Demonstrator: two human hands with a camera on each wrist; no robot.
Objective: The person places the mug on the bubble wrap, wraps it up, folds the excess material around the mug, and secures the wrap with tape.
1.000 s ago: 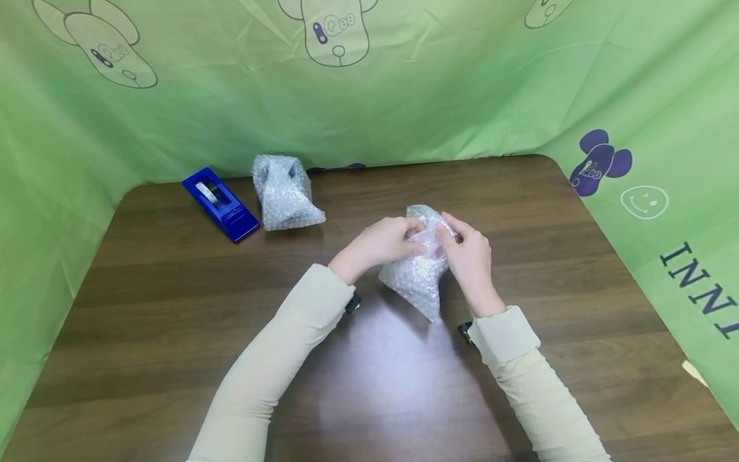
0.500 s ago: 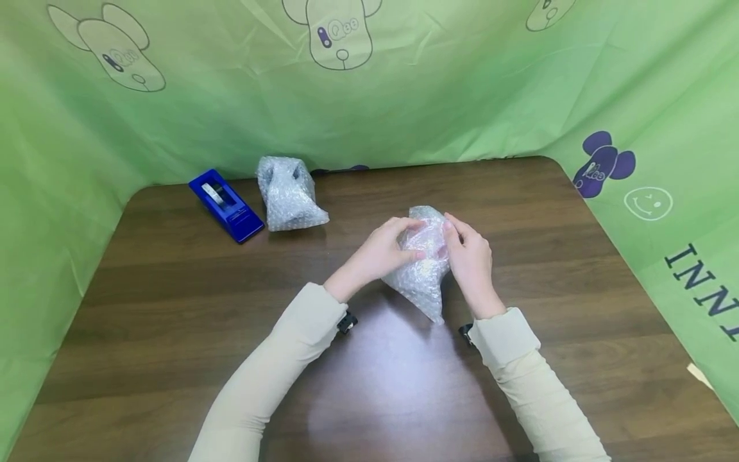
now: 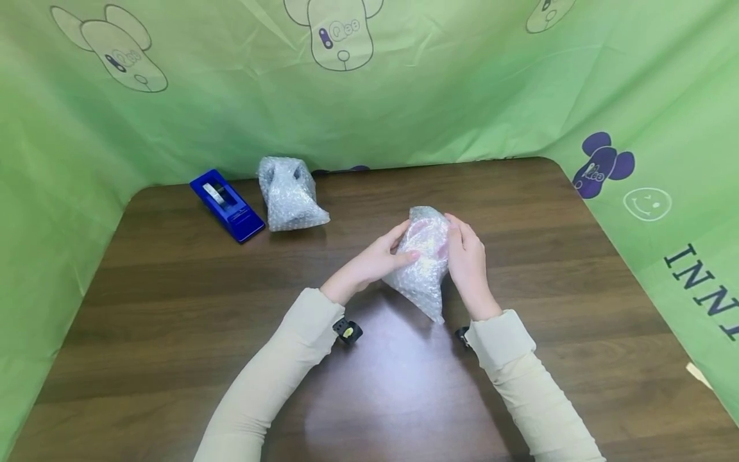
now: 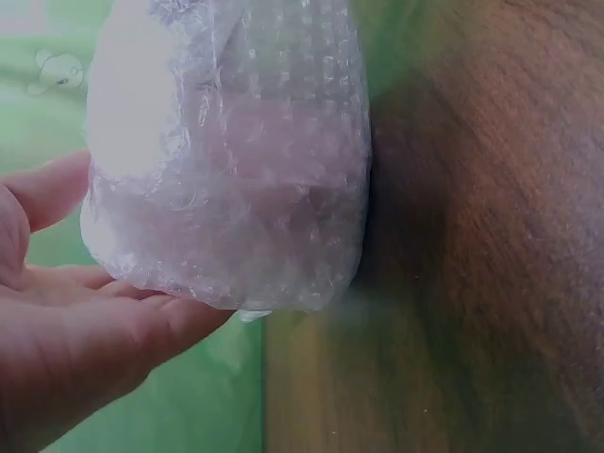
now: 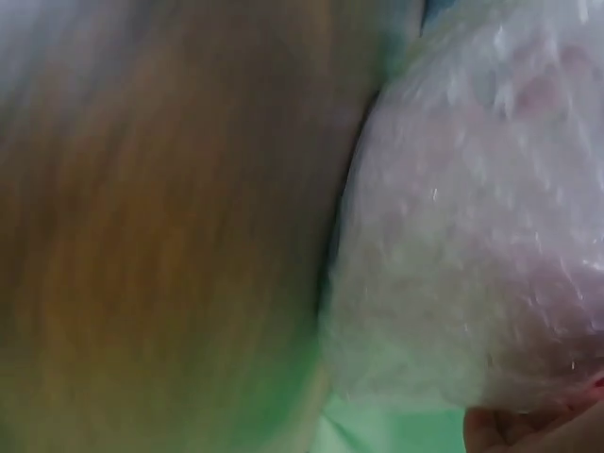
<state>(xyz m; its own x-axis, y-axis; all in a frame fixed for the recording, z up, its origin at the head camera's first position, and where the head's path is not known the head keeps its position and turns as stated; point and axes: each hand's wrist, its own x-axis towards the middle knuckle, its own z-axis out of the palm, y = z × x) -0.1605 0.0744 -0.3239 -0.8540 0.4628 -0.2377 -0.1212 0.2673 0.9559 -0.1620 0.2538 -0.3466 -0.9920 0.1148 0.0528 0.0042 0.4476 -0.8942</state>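
A bubble-wrapped package (image 3: pixel 424 269) stands on the table between both hands, something pinkish showing faintly through its clear wrap. My left hand (image 3: pixel 378 256) grips its left side, thumb in front and fingers reaching behind. In the left wrist view, the wrap (image 4: pixel 255 208) bulges above the fingers of that hand (image 4: pixel 85 330). On the other side, my right hand (image 3: pixel 467 260) holds the package, its fingers along the upper right edge. Only some fingertips (image 5: pixel 519 429) appear under the wrap in the right wrist view. What lies inside is blurred by the bubbles.
A second bubble-wrapped bundle (image 3: pixel 291 196) sits at the back left of the brown wooden table (image 3: pixel 173 333). Beside it lies a blue tape dispenser-like case (image 3: pixel 228 205) with a window. Green printed cloth (image 3: pixel 416 109) hangs along the back and sides.
My left hand has shifted from the package's top to its left side, its fingers now behind. The right hand's thumb has moved off the wrap's front to its right edge. The package stays put.
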